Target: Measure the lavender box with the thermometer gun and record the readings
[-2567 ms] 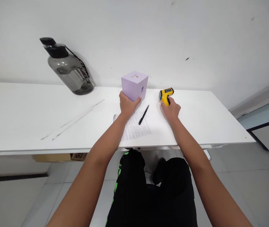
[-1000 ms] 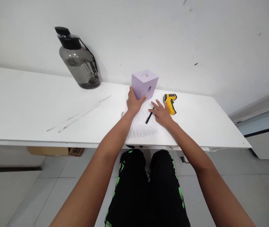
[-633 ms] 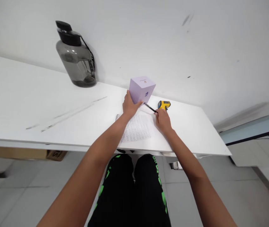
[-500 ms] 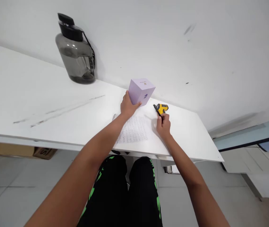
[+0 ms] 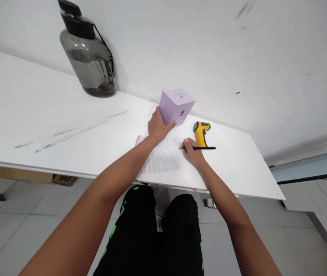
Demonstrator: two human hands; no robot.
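My left hand (image 5: 158, 126) grips the lower left corner of a lilac box (image 5: 175, 109), its thumb across the front face and its fingers along the side. The box stands on the white table against the wall. Pinched in my right hand (image 5: 193, 153) is a slim black pen (image 5: 206, 148), lying nearly level with its tip pointing left. That hand is just right of a crinkled, see-through sheet like bubble wrap (image 5: 162, 159), which my left forearm partly covers. A yellow infrared thermometer (image 5: 200, 132) lies just beyond my right hand, its handle end partly behind the hand and pen.
A large grey see-through water bottle (image 5: 90, 63) with a black lid stands at the back left by the wall. Dark scuff marks run across the white table (image 5: 66, 115). Below its front edge is a cardboard box (image 5: 20, 173). My knees are under the table.
My right hand has shifted left, away from the thermometer and towards the sheet. The pen has swung from pointing up and away to lying nearly level. My left hand stays on the box.
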